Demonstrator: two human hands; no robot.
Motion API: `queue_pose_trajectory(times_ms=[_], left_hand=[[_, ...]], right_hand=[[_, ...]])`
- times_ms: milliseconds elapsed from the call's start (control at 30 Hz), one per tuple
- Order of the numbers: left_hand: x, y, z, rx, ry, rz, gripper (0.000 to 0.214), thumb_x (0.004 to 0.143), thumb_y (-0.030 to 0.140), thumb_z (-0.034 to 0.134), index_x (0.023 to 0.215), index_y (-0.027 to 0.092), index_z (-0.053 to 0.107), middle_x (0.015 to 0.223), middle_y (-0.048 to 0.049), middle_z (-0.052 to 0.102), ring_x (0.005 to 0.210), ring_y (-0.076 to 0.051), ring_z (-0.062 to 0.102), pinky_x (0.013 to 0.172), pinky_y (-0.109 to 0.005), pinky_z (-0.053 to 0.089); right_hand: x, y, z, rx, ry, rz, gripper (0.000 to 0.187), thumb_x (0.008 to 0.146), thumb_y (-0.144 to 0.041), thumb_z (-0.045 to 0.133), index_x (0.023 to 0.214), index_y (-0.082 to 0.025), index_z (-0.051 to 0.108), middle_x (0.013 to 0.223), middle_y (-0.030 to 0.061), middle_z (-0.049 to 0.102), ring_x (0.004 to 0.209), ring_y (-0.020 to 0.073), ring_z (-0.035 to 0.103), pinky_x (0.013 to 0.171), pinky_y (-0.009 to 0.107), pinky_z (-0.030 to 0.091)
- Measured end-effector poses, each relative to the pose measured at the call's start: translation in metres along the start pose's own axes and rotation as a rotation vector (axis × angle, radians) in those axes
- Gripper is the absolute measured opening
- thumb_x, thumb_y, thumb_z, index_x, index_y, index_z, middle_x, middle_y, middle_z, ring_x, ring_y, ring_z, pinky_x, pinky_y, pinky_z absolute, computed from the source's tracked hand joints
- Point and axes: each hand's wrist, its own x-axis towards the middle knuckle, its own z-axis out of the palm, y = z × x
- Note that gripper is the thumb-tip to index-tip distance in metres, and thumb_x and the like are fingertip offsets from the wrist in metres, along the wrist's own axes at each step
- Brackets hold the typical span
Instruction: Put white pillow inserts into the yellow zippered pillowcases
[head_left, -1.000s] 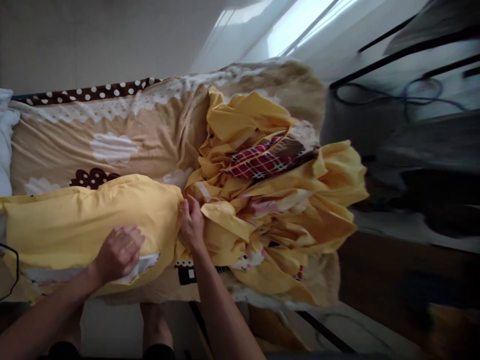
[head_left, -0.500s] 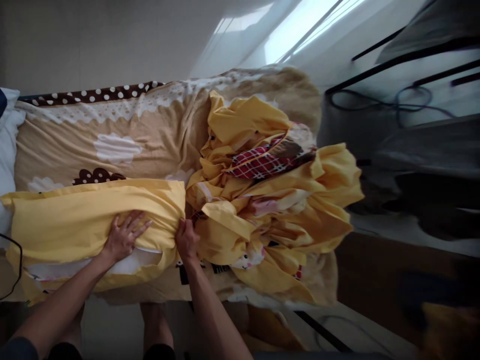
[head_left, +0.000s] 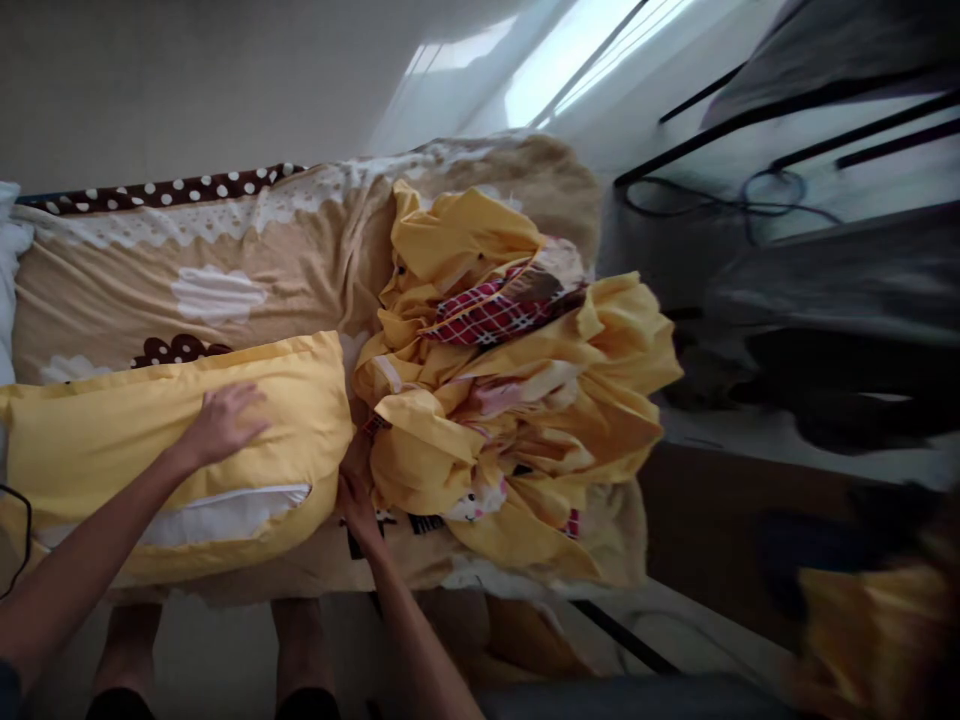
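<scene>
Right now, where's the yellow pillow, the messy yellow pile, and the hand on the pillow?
yellow pillow (head_left: 97, 445): head view, on its smooth top.
messy yellow pile (head_left: 442, 235): head view, on an upper fold.
left hand (head_left: 221, 425): head view, on its back.

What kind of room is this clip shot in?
Most likely a bedroom: a beige cloud-print bedsheet covers a mattress, a yellow pillow lies under the left hand, and a heap of yellow bedding sits beside it.

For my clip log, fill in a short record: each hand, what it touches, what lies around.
left hand: flat, palm down, on the yellow pillowcase
right hand: at the pillowcase's end, grip hidden
opening: white pillow shows through the pillowcase's side
beside: crumpled yellow bedding heap with red plaid cloth in it
under: beige bedspread with cloud print
</scene>
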Motion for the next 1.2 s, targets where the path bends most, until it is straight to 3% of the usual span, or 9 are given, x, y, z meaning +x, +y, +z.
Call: queue_pose_trajectory(times_ms=[100,267,400,600,800,933,1000,1100,1200], left_hand=[[0.056,-0.001,-0.001,0.022,0.178,-0.181,0.046,0.095,0.043,0.047,0.129,0.015,0.058,0.134,-0.0174,0.060,0.128,-0.028,0.052,0.107,-0.044,0.037],[0.108,0.025,0.024,0.049,-0.115,-0.155,0.058,0.087,0.061,0.054,0.118,0.013,0.062,0.123,-0.0177,0.066,0.118,-0.031,0.058,0.101,-0.041,0.040],[0.106,0.033,0.012,0.002,-0.119,-0.190,0.040,0.090,0.052,0.053,0.097,0.016,0.069,0.102,-0.0126,0.072,0.096,-0.025,0.065,0.079,-0.031,0.043],[0.099,0.014,-0.028,-0.058,0.140,-0.193,0.045,0.090,0.052,0.048,0.062,0.018,0.056,0.067,-0.0045,0.060,0.070,-0.018,0.054,0.067,-0.029,0.037],[0.101,0.022,-0.025,-0.577,-0.012,-0.036,0.050,0.077,0.066,0.053,0.069,0.016,0.058,0.070,0.0005,0.055,0.069,-0.014,0.049,0.067,-0.025,0.039],[0.097,0.048,-0.033,-0.708,-0.158,-0.020,0.049,0.071,0.063,0.063,0.080,0.015,0.063,0.077,-0.0002,0.061,0.076,-0.015,0.054,0.071,-0.025,0.043],[0.093,0.066,-0.036,-0.649,-0.198,0.031,0.045,0.074,0.061,0.062,0.075,0.015,0.062,0.073,0.0002,0.059,0.071,-0.014,0.053,0.068,-0.025,0.043],[0.082,0.090,-0.040,-0.622,-0.110,0.102,0.045,0.078,0.058,0.060,0.062,0.016,0.054,0.060,0.0032,0.047,0.060,-0.010,0.043,0.056,-0.022,0.036],[0.068,0.100,-0.043,-0.864,0.094,0.027,0.045,0.077,0.056,0.065,0.061,0.017,0.051,0.058,0.0045,0.042,0.055,-0.007,0.038,0.049,-0.020,0.030]], right_hand=[[-0.021,0.010,0.019,0.010,0.044,0.073,0.054,0.076,-0.065,0.044,0.091,-0.020,0.070,0.096,0.0146,0.073,0.095,0.0314,0.065,0.083,0.046,0.049],[-0.040,0.010,0.032,0.052,0.096,0.099,0.052,0.078,-0.056,0.043,0.103,-0.019,0.070,0.106,0.0144,0.073,0.099,0.0295,0.065,0.084,0.041,0.050],[-0.078,0.021,0.019,0.051,0.182,0.183,0.056,0.083,-0.065,0.036,0.093,-0.021,0.069,0.090,0.0133,0.073,0.088,0.0294,0.067,0.074,0.038,0.052],[-0.139,0.043,0.012,0.145,0.123,0.310,0.059,0.074,-0.081,0.041,0.067,-0.027,0.064,0.058,0.0061,0.064,0.059,0.0296,0.064,0.055,0.040,0.050],[-0.099,0.041,0.003,0.211,0.042,0.252,0.067,0.059,-0.083,0.060,0.085,-0.021,0.071,0.092,0.0141,0.074,0.090,0.0351,0.068,0.082,0.048,0.054],[-0.036,-0.016,-0.008,0.317,0.145,0.100,0.074,0.077,-0.076,0.051,0.121,-0.018,0.063,0.133,0.0167,0.061,0.127,0.0307,0.053,0.109,0.047,0.039],[-0.004,-0.064,-0.010,0.488,0.057,-0.054,0.070,0.084,-0.073,0.044,0.129,-0.021,0.058,0.135,0.0130,0.060,0.125,0.0259,0.054,0.108,0.042,0.040],[0.029,-0.134,-0.012,0.637,-0.108,-0.156,0.054,0.086,-0.069,0.048,0.109,-0.023,0.064,0.107,0.0062,0.069,0.098,0.0211,0.062,0.090,0.034,0.049],[0.031,-0.176,-0.015,0.620,-0.114,-0.226,0.043,0.084,-0.064,0.058,0.078,-0.022,0.058,0.073,-0.0018,0.057,0.069,0.0138,0.051,0.067,0.026,0.045]])
